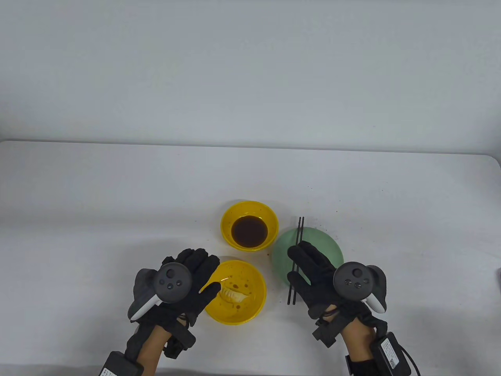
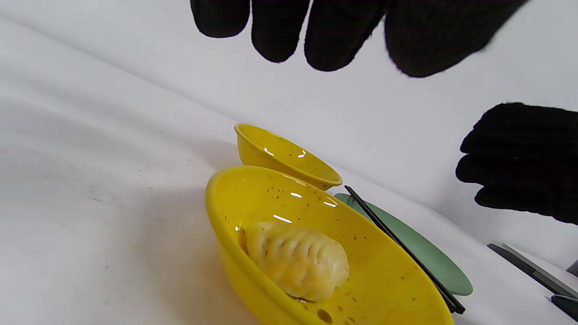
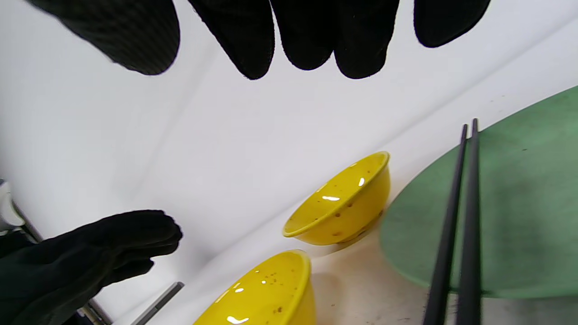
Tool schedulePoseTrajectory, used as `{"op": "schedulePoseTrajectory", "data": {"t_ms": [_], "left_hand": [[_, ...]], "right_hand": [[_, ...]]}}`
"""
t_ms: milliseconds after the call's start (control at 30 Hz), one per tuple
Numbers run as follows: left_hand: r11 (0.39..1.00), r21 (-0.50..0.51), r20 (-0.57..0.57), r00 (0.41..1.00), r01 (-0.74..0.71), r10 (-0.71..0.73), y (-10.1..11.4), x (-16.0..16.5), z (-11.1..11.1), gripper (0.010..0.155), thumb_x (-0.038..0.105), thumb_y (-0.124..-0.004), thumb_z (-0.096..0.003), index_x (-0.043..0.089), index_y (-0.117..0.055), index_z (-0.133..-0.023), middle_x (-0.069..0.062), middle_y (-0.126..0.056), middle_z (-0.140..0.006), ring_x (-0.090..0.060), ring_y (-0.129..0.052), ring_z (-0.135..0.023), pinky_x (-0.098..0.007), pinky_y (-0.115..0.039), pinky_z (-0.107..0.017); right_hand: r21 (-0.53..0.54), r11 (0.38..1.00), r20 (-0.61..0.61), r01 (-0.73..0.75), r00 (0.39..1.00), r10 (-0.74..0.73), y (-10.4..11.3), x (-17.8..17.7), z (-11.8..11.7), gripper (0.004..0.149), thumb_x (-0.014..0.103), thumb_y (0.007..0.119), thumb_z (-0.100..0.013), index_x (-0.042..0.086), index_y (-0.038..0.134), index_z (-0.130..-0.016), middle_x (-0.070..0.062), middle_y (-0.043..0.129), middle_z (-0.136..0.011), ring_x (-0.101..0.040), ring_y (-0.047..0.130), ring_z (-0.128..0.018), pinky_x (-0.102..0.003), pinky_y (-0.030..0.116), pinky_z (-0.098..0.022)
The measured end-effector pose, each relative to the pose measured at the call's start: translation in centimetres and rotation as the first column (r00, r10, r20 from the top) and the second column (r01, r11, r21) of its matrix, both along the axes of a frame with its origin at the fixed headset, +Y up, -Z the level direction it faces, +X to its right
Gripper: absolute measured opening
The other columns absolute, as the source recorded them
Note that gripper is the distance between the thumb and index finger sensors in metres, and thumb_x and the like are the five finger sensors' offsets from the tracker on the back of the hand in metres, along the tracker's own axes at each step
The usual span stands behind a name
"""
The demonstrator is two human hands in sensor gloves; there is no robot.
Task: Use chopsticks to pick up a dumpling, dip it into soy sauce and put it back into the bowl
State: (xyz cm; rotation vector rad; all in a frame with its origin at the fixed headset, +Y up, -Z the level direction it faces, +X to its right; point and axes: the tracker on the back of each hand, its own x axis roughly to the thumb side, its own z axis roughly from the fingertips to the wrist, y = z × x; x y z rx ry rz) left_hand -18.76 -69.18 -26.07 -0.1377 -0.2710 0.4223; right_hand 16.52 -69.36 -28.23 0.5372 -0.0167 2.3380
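Table (image 1: 117,203) – far edge unoccupied

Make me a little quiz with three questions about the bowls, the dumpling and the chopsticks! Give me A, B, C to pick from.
1. Where do the chopsticks lie?
A. in the soy sauce
B. across the green plate
C. in the left hand

2. How many yellow bowls are there?
A. one
B. two
C. four

3. What is the right hand doing?
A. hovering open over the chopsticks
B. gripping a spoon
C. squeezing the dumpling

Answers:
1 B, the black pair rests on the plate with its near ends over the plate's edge.
2 B, one holds soy sauce, the other holds the dumpling.
3 A, the right wrist view shows its fingers straight, apart from the chopsticks below.
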Motion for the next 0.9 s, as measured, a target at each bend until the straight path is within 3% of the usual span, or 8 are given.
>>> {"op": "schedulePoseTrajectory", "data": {"t_ms": [133,233,367,600,900], "left_hand": [[1.000,0.002,0.000,1.000,0.005,-0.005,0.0,0.0,0.0,0.071,0.061,-0.069,-0.0479,0.040,-0.051,-0.113,0.005,-0.044,-0.123,-0.034,-0.038,-0.119,-0.067,-0.025,-0.082],[1.000,-0.014,-0.002,1.000,0.013,-0.013,-0.3,0.0,-0.1,0.071,0.061,-0.069,-0.0476,0.040,-0.052,-0.113,0.005,-0.045,-0.122,-0.034,-0.039,-0.119,-0.067,-0.026,-0.082],[0.999,-0.025,-0.003,1.000,0.020,-0.020,-0.4,0.0,-0.2,0.071,0.061,-0.069,-0.0476,0.039,-0.053,-0.113,0.005,-0.047,-0.122,-0.035,-0.041,-0.118,-0.067,-0.026,-0.081],[0.999,-0.028,-0.006,1.000,0.026,-0.026,-0.4,0.0,-0.1,0.071,0.061,-0.070,-0.0474,0.039,-0.053,-0.113,0.004,-0.048,-0.122,-0.035,-0.042,-0.118,-0.067,-0.027,-0.081],[0.999,-0.030,-0.004,1.000,0.031,-0.031,-0.4,0.0,-0.1,0.071,0.061,-0.070,-0.0473,0.039,-0.054,-0.112,0.004,-0.049,-0.122,-0.035,-0.042,-0.118,-0.067,-0.027,-0.081]], "right_hand": [[-0.015,0.980,0.085,-0.199,0.976,0.200,-1.4,0.3,-2.1,0.061,0.039,0.077,-0.051,0.017,0.060,-0.106,-0.019,0.052,-0.111,-0.045,0.061,-0.098,-0.067,0.053,-0.067],[-0.040,0.915,0.110,-0.402,0.908,0.404,-3.2,0.0,-3.4,0.056,0.029,0.078,-0.052,0.020,0.060,-0.104,-0.015,0.056,-0.110,-0.041,0.069,-0.095,-0.064,0.058,-0.066],[-0.020,0.875,0.106,-0.484,0.869,0.483,-4.1,-0.9,-3.4,0.066,0.022,0.078,-0.051,0.026,0.043,-0.107,-0.009,0.056,-0.111,-0.038,0.072,-0.094,-0.062,0.061,-0.066],[0.001,0.746,0.088,-0.666,0.743,0.663,-5.6,-2.8,-3.3,0.066,0.020,0.080,-0.050,0.028,0.045,-0.106,-0.005,0.057,-0.111,-0.037,0.071,-0.096,-0.062,0.060,-0.068],[0.025,0.625,0.111,-0.780,0.623,0.774,-6.3,-3.5,-3.2,0.065,0.020,0.080,-0.050,0.028,0.047,-0.105,-0.004,0.055,-0.111,-0.036,0.071,-0.095,-0.062,0.060,-0.068]]}}
